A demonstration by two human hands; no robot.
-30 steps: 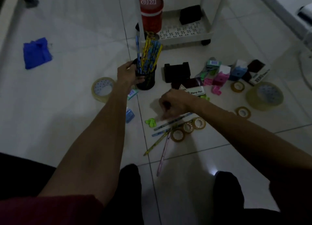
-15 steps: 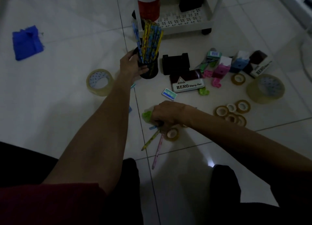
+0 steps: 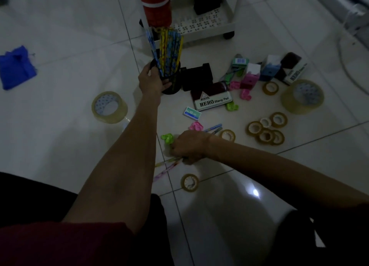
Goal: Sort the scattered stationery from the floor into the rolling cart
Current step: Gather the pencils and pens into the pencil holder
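My left hand (image 3: 150,80) grips a black pencil cup (image 3: 173,81) standing on the floor, full of upright patterned pencils (image 3: 167,50). My right hand (image 3: 189,147) is curled over loose pencils (image 3: 168,164) on the tiles and holds them; their ends stick out on both sides of the fist. A green clip (image 3: 167,138) and a pink clip (image 3: 196,125) lie beside that hand. The white rolling cart (image 3: 203,23) stands at the top, with a red canister (image 3: 156,5) and a black box on its bottom shelf.
A HERO stamp pad (image 3: 212,98), a black holder (image 3: 196,76), small boxes (image 3: 269,67), several small tape rolls (image 3: 266,129), two large tape rolls (image 3: 109,107) (image 3: 303,96), and one small roll (image 3: 190,182) lie on the floor. A blue cloth (image 3: 17,67) lies far left.
My right hand slid toward me along the loose pencils and closed on them. A small tape roll now lies nearer my knees. My left hand stayed on the cup.
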